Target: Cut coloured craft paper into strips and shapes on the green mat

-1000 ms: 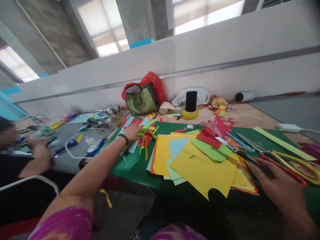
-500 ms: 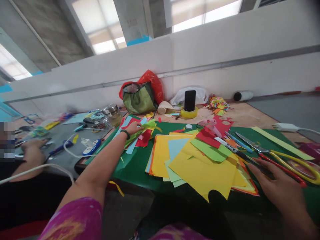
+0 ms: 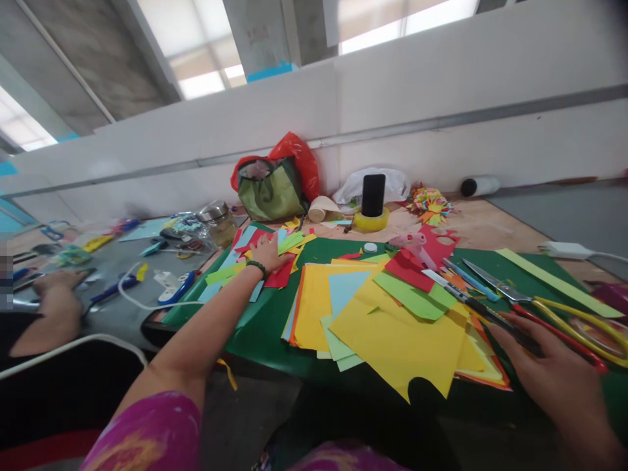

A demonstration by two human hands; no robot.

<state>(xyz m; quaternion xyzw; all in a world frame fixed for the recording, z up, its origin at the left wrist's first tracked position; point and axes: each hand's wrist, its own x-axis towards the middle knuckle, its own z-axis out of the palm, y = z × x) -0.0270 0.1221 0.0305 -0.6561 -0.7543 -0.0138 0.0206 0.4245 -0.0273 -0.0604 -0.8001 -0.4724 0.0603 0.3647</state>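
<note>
One heap of paper scraps (image 3: 277,277) lies on the green mat's (image 3: 255,345) left part, under your left hand (image 3: 267,255), fingers spread. Your right hand's (image 3: 557,369) fingers curl around one black-handled cutter (image 3: 466,299). Farther out: one phone (image 3: 373,195), one tape roll (image 3: 371,224), one jar (image 3: 216,226).

- Wooden tabletop (image 3: 478,221), partly covered by a green mat (image 3: 260,337)
- On bare wood at the back: green bag (image 3: 275,195), white plastic bag (image 3: 395,186), yellow tape roll (image 3: 371,222)
- On the mat: coloured scraps (image 3: 279,277), layered sheets (image 3: 392,333), pale strip (image 3: 554,279)
</note>
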